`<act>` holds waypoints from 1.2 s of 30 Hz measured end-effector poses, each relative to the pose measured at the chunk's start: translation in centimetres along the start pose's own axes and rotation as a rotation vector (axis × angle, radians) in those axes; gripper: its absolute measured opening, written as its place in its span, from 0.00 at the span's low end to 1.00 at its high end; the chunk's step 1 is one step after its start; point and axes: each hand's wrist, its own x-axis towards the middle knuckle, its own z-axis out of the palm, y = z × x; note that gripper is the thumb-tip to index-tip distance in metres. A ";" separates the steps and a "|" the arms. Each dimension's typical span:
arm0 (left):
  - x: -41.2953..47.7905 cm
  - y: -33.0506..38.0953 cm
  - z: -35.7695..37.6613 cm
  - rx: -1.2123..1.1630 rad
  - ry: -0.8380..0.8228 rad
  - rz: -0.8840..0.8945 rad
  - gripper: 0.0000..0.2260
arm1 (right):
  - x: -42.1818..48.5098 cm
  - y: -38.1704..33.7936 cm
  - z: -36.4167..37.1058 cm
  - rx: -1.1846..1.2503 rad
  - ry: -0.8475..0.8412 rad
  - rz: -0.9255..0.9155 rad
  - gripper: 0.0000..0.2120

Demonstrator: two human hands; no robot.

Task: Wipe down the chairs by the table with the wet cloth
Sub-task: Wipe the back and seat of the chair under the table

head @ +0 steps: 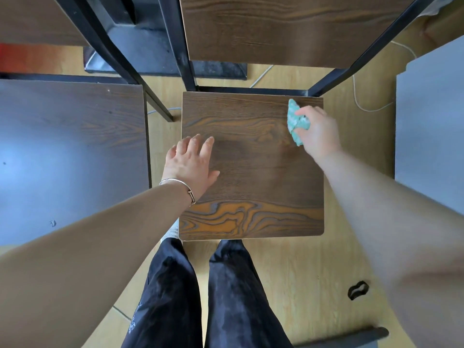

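A chair with a dark wood-grain seat (253, 177) and black metal frame stands right below me, its backrest (263, 28) at the top. My right hand (317, 134) grips a green cloth (296, 121) and holds it against the seat's far right corner. My left hand (192, 164) lies flat on the left part of the seat with its fingers spread. A silver bangle sits on the left wrist.
A second chair's dark seat (70, 151) is close on the left. A grey surface (431, 126) fills the right edge. A white cord (359, 96) and a black hair tie (357, 290) lie on the light wood floor. My legs stand against the seat's front edge.
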 end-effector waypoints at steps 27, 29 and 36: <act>-1.8 -2.3 0.9 -0.007 -0.007 -0.027 0.35 | -6.2 -0.9 4.9 0.112 -0.120 0.122 0.14; -2.7 -3.1 1.4 -0.008 -0.013 -0.027 0.35 | -7.5 -1.6 5.8 0.118 -0.132 0.119 0.14; -5.8 -5.4 2.4 0.006 -0.038 0.024 0.35 | -11.4 -4.2 8.1 0.099 -0.132 0.072 0.14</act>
